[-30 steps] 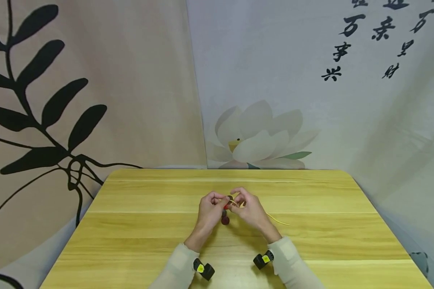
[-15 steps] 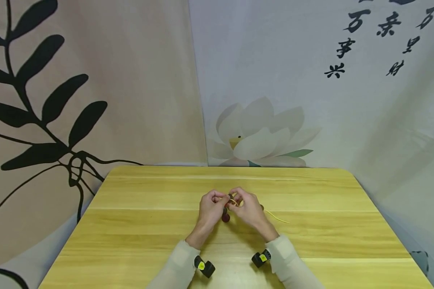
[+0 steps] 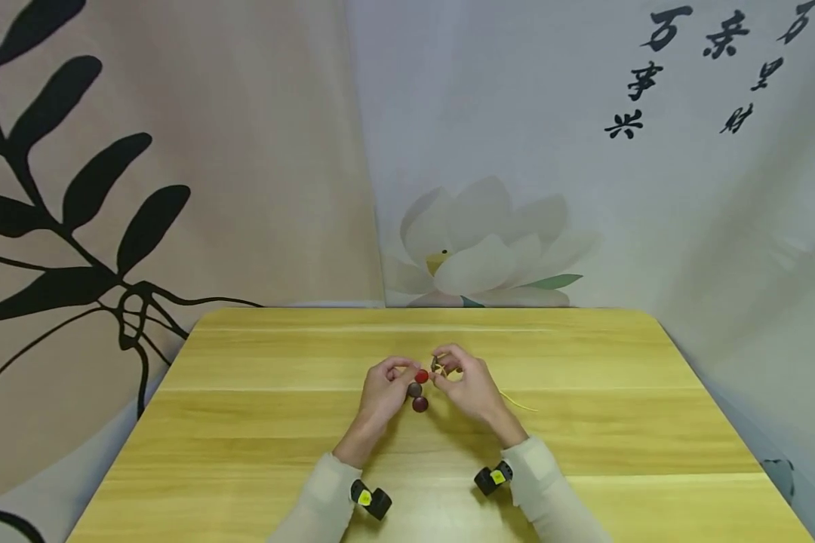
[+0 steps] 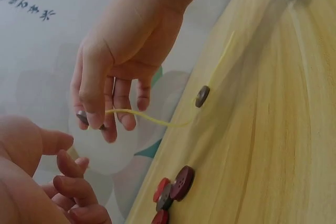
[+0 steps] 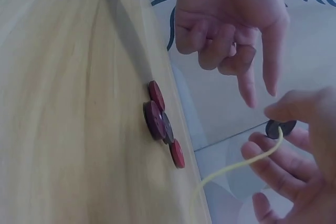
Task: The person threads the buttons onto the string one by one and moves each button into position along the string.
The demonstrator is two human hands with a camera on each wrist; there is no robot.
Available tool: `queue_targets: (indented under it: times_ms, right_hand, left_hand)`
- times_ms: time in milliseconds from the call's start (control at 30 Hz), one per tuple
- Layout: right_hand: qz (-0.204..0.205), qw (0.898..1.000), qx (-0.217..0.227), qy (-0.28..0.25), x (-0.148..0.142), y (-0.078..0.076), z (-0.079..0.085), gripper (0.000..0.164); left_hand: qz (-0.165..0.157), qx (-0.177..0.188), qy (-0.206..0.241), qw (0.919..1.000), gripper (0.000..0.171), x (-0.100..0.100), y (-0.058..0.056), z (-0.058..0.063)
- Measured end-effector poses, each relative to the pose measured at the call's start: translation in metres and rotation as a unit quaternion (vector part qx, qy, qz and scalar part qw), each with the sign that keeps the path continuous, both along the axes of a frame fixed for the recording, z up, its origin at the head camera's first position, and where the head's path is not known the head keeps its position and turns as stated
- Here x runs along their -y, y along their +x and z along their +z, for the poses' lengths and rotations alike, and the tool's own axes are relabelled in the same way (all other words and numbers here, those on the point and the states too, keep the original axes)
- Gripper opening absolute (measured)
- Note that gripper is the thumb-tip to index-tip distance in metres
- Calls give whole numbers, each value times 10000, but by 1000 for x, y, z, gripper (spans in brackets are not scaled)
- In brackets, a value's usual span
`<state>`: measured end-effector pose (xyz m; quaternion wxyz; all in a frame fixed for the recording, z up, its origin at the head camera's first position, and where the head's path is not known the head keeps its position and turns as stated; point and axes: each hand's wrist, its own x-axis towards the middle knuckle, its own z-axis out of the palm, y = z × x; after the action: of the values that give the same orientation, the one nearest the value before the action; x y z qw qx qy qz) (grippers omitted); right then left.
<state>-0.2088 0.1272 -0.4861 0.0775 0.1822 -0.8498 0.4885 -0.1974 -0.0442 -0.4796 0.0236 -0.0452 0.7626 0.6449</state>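
Observation:
My right hand [image 3: 472, 388] pinches a dark button [image 5: 283, 128] between thumb and fingers, above the table. A yellow cord [image 4: 157, 121] passes through that button and droops to the tabletop. Farther along the cord, a brown button [image 4: 202, 96] rests against the wood. Just left of the pinched button is my left hand [image 3: 383, 392], holding nothing; its thumb and forefinger point out with a gap between them. Beneath the hands lies a cluster of buttons: a maroon one [image 5: 154, 120], a grey one [image 3: 415, 390], a red one [image 3: 422, 376] and a second red one [image 5: 177, 153].
The wooden table [image 3: 244, 422] spreads widely around both hands. Behind its far edge hangs a pale cloth backdrop [image 3: 278, 151] with leaf, lotus and writing prints. Each sleeve cuff carries a small black camera.
My left hand has let go of the cord and drawn back leftward. The right hand has lifted the dark button slightly away from it. The red and grey buttons below have come into fuller view.

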Motion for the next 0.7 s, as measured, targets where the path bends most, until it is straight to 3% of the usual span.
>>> queue_targets:
  times_ms: [267, 700]
  right_hand:
    - [312, 9994, 113, 34, -2, 1, -1, 33]
    - [413, 9988, 240, -128, -1, 2, 0, 31]
  left_hand:
    - [-316, 11, 103, 9994, 26, 1, 2, -4]
    - [-411, -75, 223, 9989, 20, -2, 1, -3]
